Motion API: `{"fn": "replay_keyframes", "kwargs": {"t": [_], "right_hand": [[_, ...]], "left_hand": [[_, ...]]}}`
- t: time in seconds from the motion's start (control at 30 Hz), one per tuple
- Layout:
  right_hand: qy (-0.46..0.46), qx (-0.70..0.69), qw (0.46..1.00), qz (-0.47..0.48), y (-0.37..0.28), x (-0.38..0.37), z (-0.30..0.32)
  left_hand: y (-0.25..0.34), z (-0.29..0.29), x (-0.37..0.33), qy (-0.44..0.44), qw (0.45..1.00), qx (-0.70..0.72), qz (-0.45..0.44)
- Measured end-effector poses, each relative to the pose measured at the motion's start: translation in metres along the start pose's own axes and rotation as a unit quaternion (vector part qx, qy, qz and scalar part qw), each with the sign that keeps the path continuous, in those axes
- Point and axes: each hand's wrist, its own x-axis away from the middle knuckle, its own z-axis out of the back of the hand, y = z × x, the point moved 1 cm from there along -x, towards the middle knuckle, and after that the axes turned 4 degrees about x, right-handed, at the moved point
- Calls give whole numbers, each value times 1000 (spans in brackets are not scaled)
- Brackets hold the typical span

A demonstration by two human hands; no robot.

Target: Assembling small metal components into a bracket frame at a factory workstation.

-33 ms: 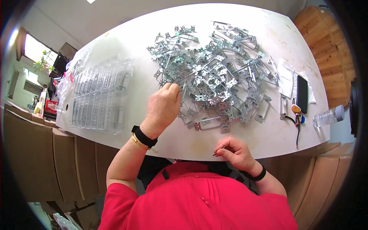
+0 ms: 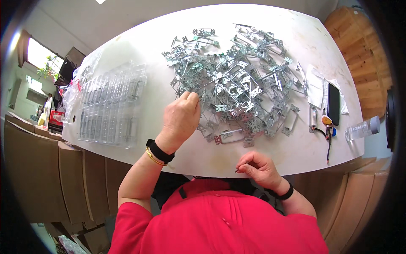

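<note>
A large heap of shiny metal brackets [image 2: 237, 89], with flat punched ends and thin bars, lies tangled across the middle of the white table [image 2: 186, 158]. At its near left edge, my left hand [image 2: 182, 118] is closed with the knuckles up. The fingertips point into the heap, and what they pinch, if anything, is hidden. My right hand [image 2: 259, 167] is held at the table's front edge, thumb and forefinger pressed together on a small dark piece [image 2: 237, 170]. Only the tip of that piece shows. One bracket [image 2: 230, 134] lies at the heap's near edge, between the hands.
Clear plastic trays [image 2: 110, 106] with slots, some holding metal parts, lie at the left. On the right are a black phone [image 2: 333, 103], a white packet [image 2: 315, 86], a cable with round ends [image 2: 328, 135] and a clear bottle [image 2: 361, 129]. Cardboard boxes [image 2: 38, 169] stand below left.
My left hand has shifted very slightly to the right at the heap's edge. Nothing else has visibly moved.
</note>
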Motion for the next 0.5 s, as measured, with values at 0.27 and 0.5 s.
{"fn": "replay_keyframes", "kwargs": {"t": [0.27,0.5], "right_hand": [[4,36,999,-7,-2,1,-1],[1,46,999,-9,-3,2,-2]], "left_hand": [[5,2,0,20,999,-19,-26],[6,-1,4,35,999,-12,-4]]}}
